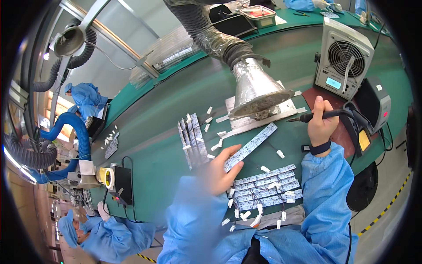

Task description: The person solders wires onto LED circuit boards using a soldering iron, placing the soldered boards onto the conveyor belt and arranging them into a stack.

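One long green workbench (176, 110), curving across the view. One grey ribbed extraction hose (206, 31) ending in one foil-wrapped funnel hood (255, 88), mouth hanging just above a foil-covered plate (263, 116). One white fan unit (345, 59) with a round grille and small blue display at the bench's right end; one dark soldering station (373, 103) just in front of it. One brown mat (336, 123) under the right hand. One black box (122, 185) with one yellow tape roll (107, 177) beside it at left. Three other people in blue coats: two far left by the blue hose (81, 132), one at bottom left.

Strip boards: one long white LED strip (252, 145) lying diagonally below the hood; one stack (193, 141) of about four strips left of it; one pile (268, 187) of roughly five or six wired strips near the body, white connectors dangling off the bench edge. About a dozen loose white connectors scattered around the plate, exact count unclear.

Left hand (224, 169) blurred, fingers spread flat, fingertips pressing on the near end of the long strip; not gripping anything else. Right hand (322, 124) closed in a fist around one black soldering iron (314, 115), tip pointing left toward the plate, hovering apart from the strip's far end. One dark wristband on the right wrist.
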